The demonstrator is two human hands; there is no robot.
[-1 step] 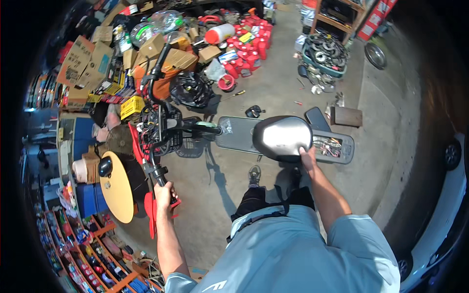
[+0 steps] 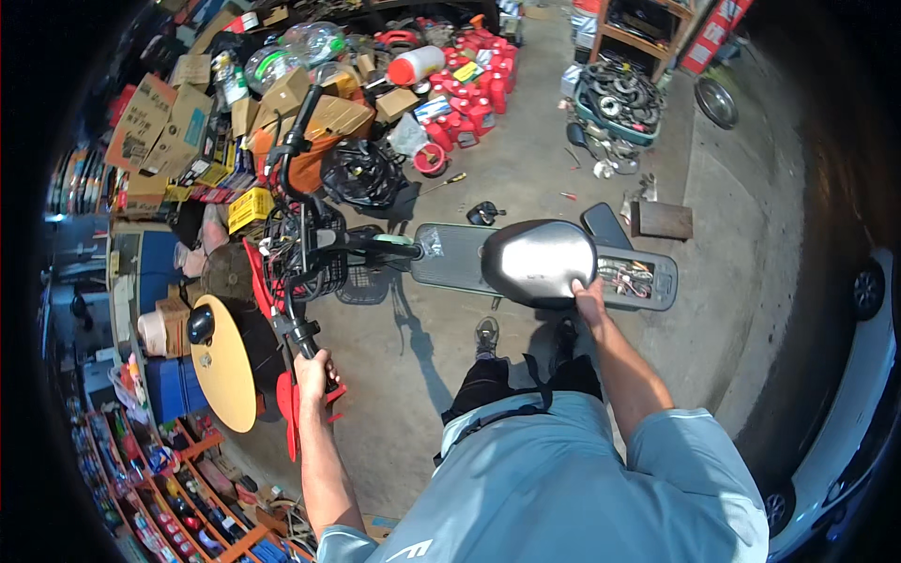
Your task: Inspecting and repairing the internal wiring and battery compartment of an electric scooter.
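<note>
An electric scooter stands sideways in front of me, its handlebar (image 2: 302,235) on the left and a grey footboard (image 2: 455,255) stretching to the right. My left hand (image 2: 314,371) is closed around the near black handlebar grip (image 2: 306,340). At the scooter's rear, my right hand (image 2: 588,298) grips the near edge of a shiny black seat (image 2: 539,263), thumb on top and the other fingers hidden beneath. Right of the seat, an open compartment (image 2: 627,279) shows loose wires. A black wire basket (image 2: 324,258) sits by the handlebar, next to red body panels (image 2: 287,405).
A round yellow tabletop (image 2: 223,361) stands close left of the handlebar. Beyond the scooter lie a black plastic bag (image 2: 364,174), red bottles (image 2: 474,103), a screwdriver (image 2: 445,183) and a brown block (image 2: 663,220). A bin of metal parts (image 2: 619,103) stands at the far right.
</note>
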